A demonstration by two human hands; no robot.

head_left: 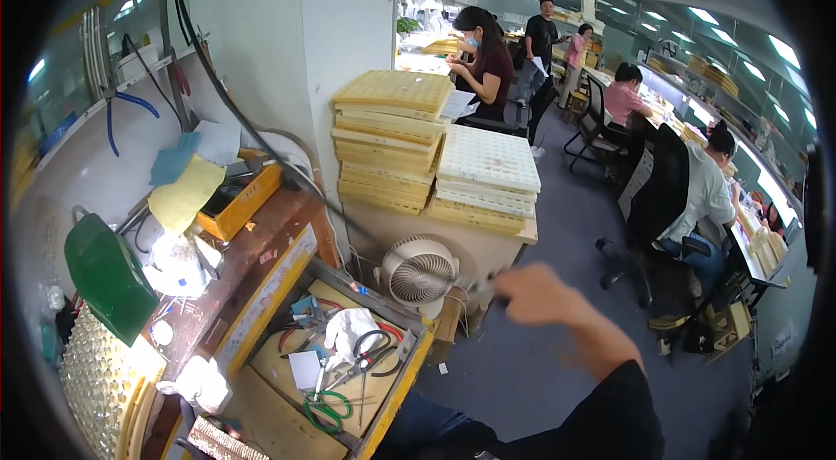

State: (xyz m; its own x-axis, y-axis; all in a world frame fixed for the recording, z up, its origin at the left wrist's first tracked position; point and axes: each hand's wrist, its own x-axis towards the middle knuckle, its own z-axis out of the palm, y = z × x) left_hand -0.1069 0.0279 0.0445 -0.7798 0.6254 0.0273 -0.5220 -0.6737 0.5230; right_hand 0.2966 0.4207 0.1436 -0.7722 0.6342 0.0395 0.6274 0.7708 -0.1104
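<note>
My right hand (533,295) reaches in from the lower right, its forearm in a black sleeve. The fingers are closed, and something small and dark shows at their tips, too blurred to name. Behind those fingertips stands a beige round fan (420,272) in front of stacked trays. Left of the hand lies a pulled-out drawer (409,376) with a yellow edge. In it are green-handled scissors (327,412), black-handled scissors (364,361), red-handled tools and a crumpled white cloth (350,331). My left hand does not show.
A cluttered workbench (268,261) at left carries a green lamp shade (106,277), a yellow bin (244,206) and a crumpled white bundle (200,385). Stacked yellow trays (390,94) and white trays (489,157) rise beyond the fan. Several people sit or stand along benches. An office chair (657,199) stands at right.
</note>
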